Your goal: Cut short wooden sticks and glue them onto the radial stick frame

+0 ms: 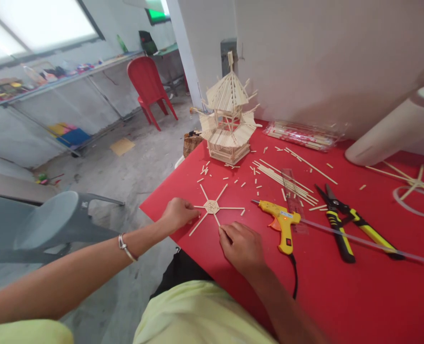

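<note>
A flat six-armed stick frame [212, 207] with a small hexagonal web at its centre lies on the red tabletop. My left hand [178, 214] is closed at its left arm, the fingers covering that arm's outer end. At the lower right arm, my right hand [242, 246] pinches the tip between thumb and fingers. Right of my hands rests a yellow glue gun [281, 220], its small orange light showing. Behind the frame stands a pagoda model [229, 114] built of pale sticks. Short cut stick pieces [243, 184] are scattered between the two.
Long sticks [283, 180], a clear ruler [292, 196] and yellow-black cutters [341, 224] lie to the right. Farther back are a bag of sticks [301, 135], a white cylinder [394, 124] and another stick star [417, 183]. A grey chair [50, 220] stands left.
</note>
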### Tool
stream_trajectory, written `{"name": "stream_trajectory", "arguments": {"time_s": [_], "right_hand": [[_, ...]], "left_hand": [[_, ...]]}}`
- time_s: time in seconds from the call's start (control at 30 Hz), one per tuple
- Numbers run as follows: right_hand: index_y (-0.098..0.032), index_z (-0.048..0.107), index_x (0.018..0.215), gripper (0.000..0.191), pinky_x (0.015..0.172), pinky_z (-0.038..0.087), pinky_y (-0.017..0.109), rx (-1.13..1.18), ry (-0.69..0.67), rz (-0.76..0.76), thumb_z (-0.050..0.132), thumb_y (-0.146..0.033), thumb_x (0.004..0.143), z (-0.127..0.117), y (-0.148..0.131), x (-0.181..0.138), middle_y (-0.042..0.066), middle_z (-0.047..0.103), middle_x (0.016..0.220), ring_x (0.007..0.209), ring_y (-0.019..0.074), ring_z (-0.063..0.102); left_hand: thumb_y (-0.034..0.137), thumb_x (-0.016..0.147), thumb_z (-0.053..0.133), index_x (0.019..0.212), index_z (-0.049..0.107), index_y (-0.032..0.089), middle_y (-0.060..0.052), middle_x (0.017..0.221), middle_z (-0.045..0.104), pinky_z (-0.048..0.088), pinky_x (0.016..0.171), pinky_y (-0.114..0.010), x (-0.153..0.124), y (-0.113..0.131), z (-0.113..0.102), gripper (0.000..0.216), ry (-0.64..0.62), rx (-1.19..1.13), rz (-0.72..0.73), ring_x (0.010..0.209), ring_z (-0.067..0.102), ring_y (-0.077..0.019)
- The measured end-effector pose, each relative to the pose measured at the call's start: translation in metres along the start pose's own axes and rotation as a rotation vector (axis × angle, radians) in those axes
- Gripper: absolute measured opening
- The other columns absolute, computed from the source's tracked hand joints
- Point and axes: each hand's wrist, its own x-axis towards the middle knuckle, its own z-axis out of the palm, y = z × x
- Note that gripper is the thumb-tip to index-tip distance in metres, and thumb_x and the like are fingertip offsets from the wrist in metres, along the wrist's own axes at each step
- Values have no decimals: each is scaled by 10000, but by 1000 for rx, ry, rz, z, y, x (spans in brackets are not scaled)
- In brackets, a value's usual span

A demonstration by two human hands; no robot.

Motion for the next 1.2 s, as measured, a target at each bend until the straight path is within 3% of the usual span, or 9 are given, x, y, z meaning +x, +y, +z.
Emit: {"name": "stream_trajectory", "arguments": {"time_s": [0.2, 0.37, 0.7, 0.77, 0.83, 0.9, 1.0, 1.2], "right_hand": [[-231, 703, 785, 208, 658, 300, 270, 0, -20, 16, 543, -230, 918, -4, -3, 0, -5, 664, 724, 691, 120, 585], [-235, 698, 780, 227, 653, 297, 273, -1, -29, 3, 527, -241, 928, -5, -3, 0, -5, 662, 719, 695, 121, 585], [-231, 697, 769, 220, 639, 288, 274, -8, -30, 12, 540, -244, 922, -4, -2, 0, -6, 654, 707, 679, 117, 577], [-234, 702, 783, 207, 641, 291, 273, -6, -26, 13, 544, -240, 918, -3, -2, 0, -8, 657, 712, 683, 119, 580], [-233, 700, 777, 212, 641, 292, 272, -6, -16, 12, 542, -241, 917, -2, -2, 0, -6, 657, 707, 683, 120, 580], [-230, 694, 757, 229, 638, 293, 270, -5, -7, 9, 536, -247, 921, -2, -2, 0, -3, 650, 692, 677, 121, 577], [-228, 690, 752, 251, 636, 301, 266, 9, -3, 2, 517, -251, 932, -2, -2, 1, 2, 648, 684, 673, 123, 577], [-228, 697, 783, 246, 642, 315, 266, 31, -12, 8, 508, -255, 937, 1, 0, 1, 4, 660, 706, 681, 123, 585]], "left_hand": [[259, 693, 582, 546, 671, 177, -16, 505, 623, 318, 462, -234, -2, 3, -9, 190, -81, 390, 128, 506, 560, -146], [275, 690, 579, 658, 726, 201, -52, 662, 687, 331, 515, -265, -12, 17, -15, 167, -67, 664, 172, 629, 614, -194], [232, 750, 537, 712, 733, 177, -132, 812, 723, 348, 558, -276, -17, 21, -14, 206, -56, 836, 253, 752, 660, -257], [214, 719, 577, 643, 707, 175, -99, 712, 697, 334, 541, -260, -14, 17, -13, 156, -55, 724, 265, 674, 633, -220], [216, 699, 616, 553, 654, 170, -47, 553, 617, 306, 495, -243, -10, 13, -10, 158, -100, 446, 204, 529, 551, -158], [256, 709, 646, 514, 607, 166, 1, 450, 527, 251, 433, -231, -6, 11, -5, 219, -155, 64, 58, 404, 425, -100], [287, 702, 696, 532, 584, 155, 41, 416, 481, 166, 374, -215, -3, 10, 2, 243, -142, -406, -198, 324, 303, -49], [276, 680, 732, 555, 556, 146, 54, 431, 481, 138, 339, -180, -5, 10, 12, 252, -147, -597, -338, 314, 304, -31]]}}
